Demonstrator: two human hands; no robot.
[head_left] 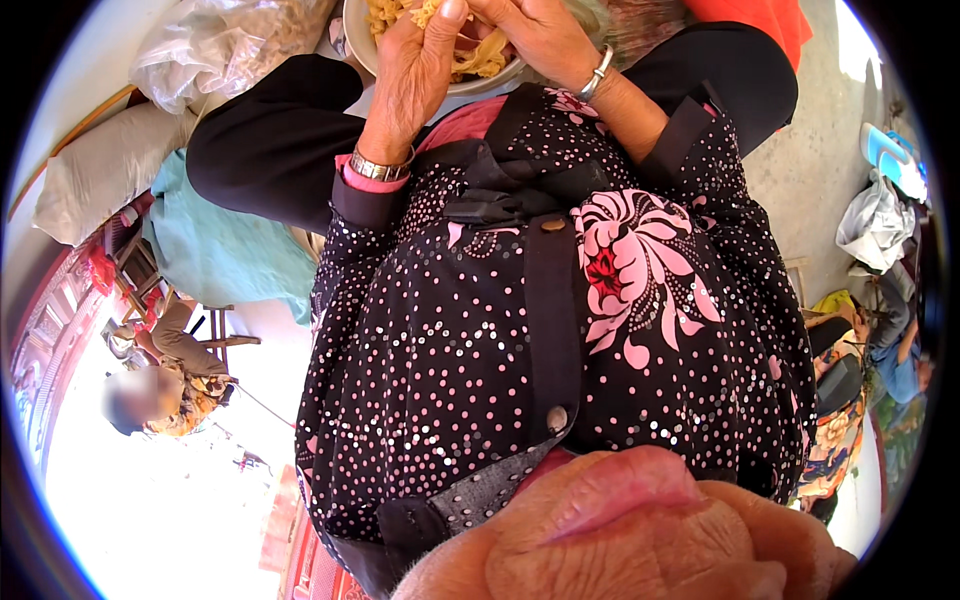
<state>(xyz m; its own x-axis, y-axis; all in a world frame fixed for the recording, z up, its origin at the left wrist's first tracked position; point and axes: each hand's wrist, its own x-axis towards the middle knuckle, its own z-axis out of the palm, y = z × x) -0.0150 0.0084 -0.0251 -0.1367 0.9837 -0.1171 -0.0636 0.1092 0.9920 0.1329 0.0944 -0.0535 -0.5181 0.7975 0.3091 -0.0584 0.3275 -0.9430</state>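
Far left: co-worker (180,385) seated low, near a wooden chair (228,335). Then grey sack (105,185), teal cloth (230,245), clear plastic bag (225,50) up top, just beside the bowl.

Left hand (412,65), watch (382,168) on wrist: over the bowl, thumb and forefinger nearly together, yellow piece (425,13) between them, looks pinched. Tips of its other fingers cut off by the upper edge.

Bowl (355,40): pale-rimmed, in front of the body between the bent knees, only the near part in frame. Yellow strips (487,58) lie inside, soft-looking, tangled, some under the hands.

Right hand (545,38), bracelet (597,72) on wrist: reaches in from the other side, thumb by the left thumb, fingers curled. Gap hidden; can't tell whether it grips anything.

Progress: looks mid-work. One piece being handled, plenty of strips in the bowl. Can't tell handled pieces from untouched ones, so amount done vs. left is unclear; the bowl's far side is out of frame. Nothing suggests the work is finished.

Right: red cloth (765,25), concrete floor (790,190), grey bag (875,225) at the rim.
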